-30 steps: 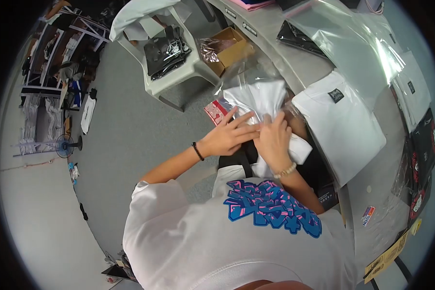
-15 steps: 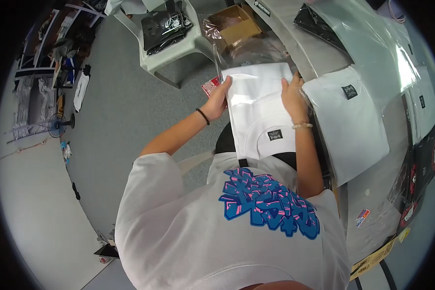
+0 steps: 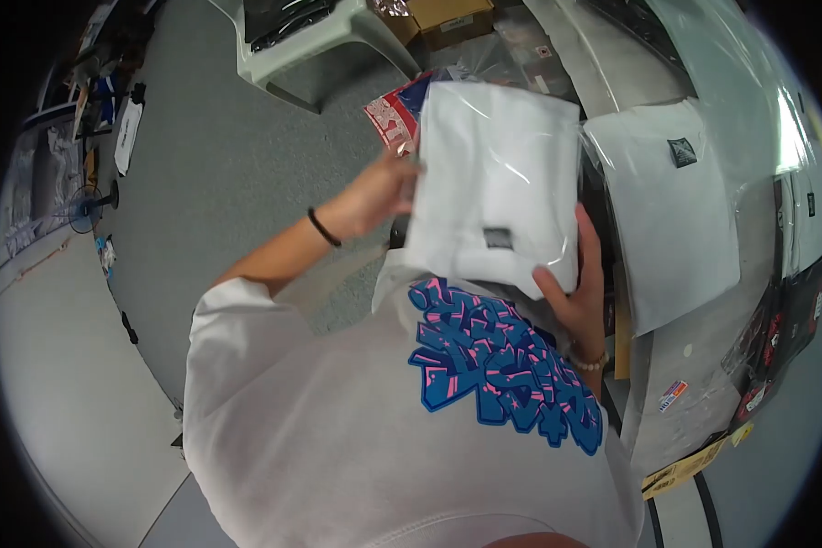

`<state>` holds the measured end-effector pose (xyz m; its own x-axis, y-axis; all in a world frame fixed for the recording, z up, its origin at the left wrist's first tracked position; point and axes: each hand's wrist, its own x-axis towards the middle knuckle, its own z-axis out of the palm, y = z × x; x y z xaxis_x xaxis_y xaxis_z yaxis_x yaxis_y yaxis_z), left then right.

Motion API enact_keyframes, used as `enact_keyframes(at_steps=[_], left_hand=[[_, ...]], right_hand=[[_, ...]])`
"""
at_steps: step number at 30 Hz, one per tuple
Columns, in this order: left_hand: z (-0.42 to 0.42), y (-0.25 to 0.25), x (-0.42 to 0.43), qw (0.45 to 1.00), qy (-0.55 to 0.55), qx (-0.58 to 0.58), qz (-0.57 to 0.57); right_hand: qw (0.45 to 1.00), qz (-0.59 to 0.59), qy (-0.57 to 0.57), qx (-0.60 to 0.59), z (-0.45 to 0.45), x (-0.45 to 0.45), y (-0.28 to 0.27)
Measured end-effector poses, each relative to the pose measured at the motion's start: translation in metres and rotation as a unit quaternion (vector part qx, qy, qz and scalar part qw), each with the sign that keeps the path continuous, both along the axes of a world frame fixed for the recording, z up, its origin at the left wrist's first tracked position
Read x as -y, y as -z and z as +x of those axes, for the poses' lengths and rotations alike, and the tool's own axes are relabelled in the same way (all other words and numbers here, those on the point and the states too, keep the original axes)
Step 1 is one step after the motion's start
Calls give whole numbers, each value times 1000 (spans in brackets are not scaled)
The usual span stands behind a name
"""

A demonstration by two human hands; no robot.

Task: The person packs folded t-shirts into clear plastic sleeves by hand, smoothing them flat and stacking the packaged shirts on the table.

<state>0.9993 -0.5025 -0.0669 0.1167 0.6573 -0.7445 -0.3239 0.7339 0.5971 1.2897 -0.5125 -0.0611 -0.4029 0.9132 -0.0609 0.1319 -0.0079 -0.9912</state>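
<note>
A: What fills the room, from where we stand?
B: A grey floor (image 3: 219,146) stretches along the left, and a grey table (image 3: 703,333) runs down the right. Between them is a person in a white T-shirt (image 3: 338,411) with blue-and-pink graffiti lettering across the chest.

A: And the furniture beyond?
B: A pale plastic chair (image 3: 329,50), a dark pile on its seat, with a cardboard box (image 3: 447,27) near it.

A: Where is the shirt being handled?
B: The folded white shirt (image 3: 502,173), glossy under clear plastic, is off the table, held up in front of the body between two hands. A second folded shirt (image 3: 671,228) lies on the table, just to the right.

A: Smaller still?
B: A red-and-blue packet (image 3: 388,119) shows past the held shirt's upper left edge.

A: The hands?
B: The right hand (image 3: 580,288) grips the lower right corner, thumb in front, fingers along the side. The left hand (image 3: 379,196) meets the left edge; blurred, so I cannot tell how its fingers close.

A: Smallest?
B: A dark label (image 3: 499,238), low on the held shirt.
</note>
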Motion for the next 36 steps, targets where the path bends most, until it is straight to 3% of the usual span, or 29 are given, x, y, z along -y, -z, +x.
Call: enact_keyframes(at_steps=[1, 3, 6, 9, 12, 14, 15, 16, 17, 19, 20, 21, 23, 25, 26, 27, 28, 30, 32, 33, 35, 36], left_hand=[[-1, 3, -2, 995, -84, -40, 30], [-12, -12, -6, 990, -102, -94, 33], [-46, -55, -1, 996, 14, -27, 81], [-59, -118, 19, 987, 19, -12, 160], [-46, -148, 41, 885, 52, -152, 437], [-30, -187, 58, 864, 83, -347, 355], [-26, -198, 62, 839, 98, -438, 308], [-26, -195, 63, 816, 93, -428, 377], [-26, -190, 64, 790, 88, -415, 444], [-23, -194, 64, 736, 121, -487, 455], [-21, -197, 64, 706, 135, -521, 460], [-22, -201, 60, 633, 184, -602, 451], [-22, -190, 46, 604, 201, -578, 511], [-18, -148, 9, 674, 135, -358, 632], [-7, -136, -1, 727, 74, -261, 630], [-5, -129, -11, 767, 86, -195, 605], [-3, -126, -19, 802, 99, -128, 575], [12, -124, -30, 838, 48, -64, 540], [17, -129, -34, 865, 24, -30, 500], [18, -134, -33, 876, 28, -29, 480], [20, -139, -29, 896, 10, 9, 444], [17, -140, -28, 905, 9, 34, 425]], right_hand=[[998, 20, -20, 47, -8, -11, -18], [993, 99, -10, 65, -31, -29, -37], [978, 190, -1, 91, -47, -59, -72], [951, 261, 103, 133, -63, -73, -92], [911, 343, 186, 134, -62, -81, -112], [840, 476, 187, 182, -48, -83, -135], [769, 571, 169, 234, -39, -82, -152], [685, 655, 148, 284, -33, -79, -163], [716, 628, 181, 244, -31, -71, -164], [770, 565, 246, 164, -29, -55, -161], [769, 560, 256, 171, -23, -50, -159], [767, 556, 266, 177, -15, -45, -159], [744, 551, 312, 211, -12, -46, -158], [771, 475, 338, 255, -6, -56, -159], [782, 437, 352, 271, -5, -63, -160], [732, 486, 346, 330, -12, -69, -163], [722, 544, 319, 285, -21, -71, -164], [686, 653, 258, 190, -47, -69, -166], [724, 651, 67, 219, -76, -60, -170], [741, 624, 65, 238, -103, -54, -177], [716, 663, 50, 215, -121, -72, -169], [666, 725, 35, 173, -112, -100, -141]])
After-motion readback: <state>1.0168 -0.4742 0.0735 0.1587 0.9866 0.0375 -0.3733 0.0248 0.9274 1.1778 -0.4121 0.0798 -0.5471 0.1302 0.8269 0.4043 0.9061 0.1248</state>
